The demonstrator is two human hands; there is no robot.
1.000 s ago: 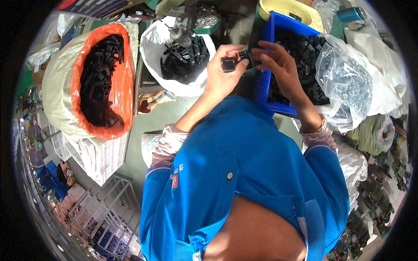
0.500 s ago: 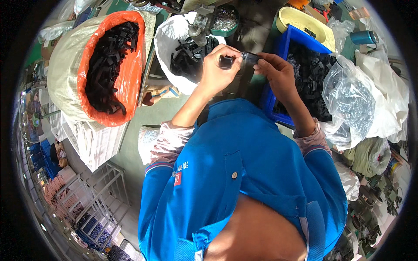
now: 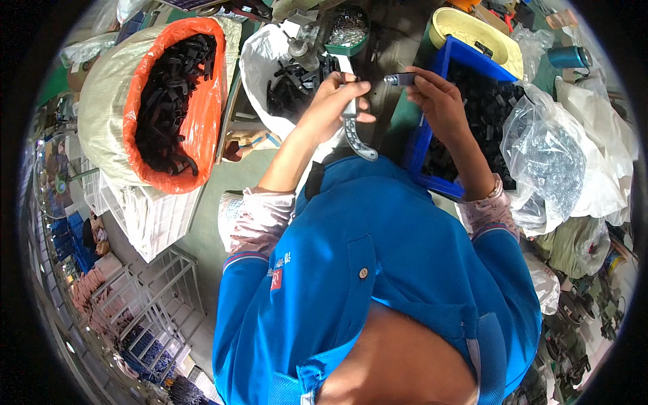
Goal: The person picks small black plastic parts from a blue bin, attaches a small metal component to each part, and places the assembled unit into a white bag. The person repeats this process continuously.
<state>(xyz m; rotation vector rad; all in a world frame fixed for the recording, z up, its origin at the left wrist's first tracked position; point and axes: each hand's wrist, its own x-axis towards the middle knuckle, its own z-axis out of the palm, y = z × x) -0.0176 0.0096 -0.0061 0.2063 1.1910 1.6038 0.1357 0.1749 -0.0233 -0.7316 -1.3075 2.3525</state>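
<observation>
My left hand (image 3: pixel 332 106) is closed round a dark curved plastic handle (image 3: pixel 358 138). Its ribbed, bent lower end hangs below the fingers, just above the blue apron, and the fingers hide its middle. Between the thumb and fingertips of my right hand (image 3: pixel 439 100) is a small black rectangular block (image 3: pixel 403 79). A shiny, metallic-looking tip sticks out from the block toward my left hand. A gap separates the two pieces.
Left of my hands stands a white-lined container (image 3: pixel 254 59) of black parts, with an orange-lined sack (image 3: pixel 210 135) of similar parts farther left. A blue bin (image 3: pixel 417 162) of black pieces is on the right, near a yellow tub (image 3: pixel 466 30). A green tray (image 3: pixel 347 49) holds small metal pieces.
My hands have drawn apart, leaving a gap between the pieces. The handle in my left hand has turned so its curved end points down toward me. The block now shows in my right fingers.
</observation>
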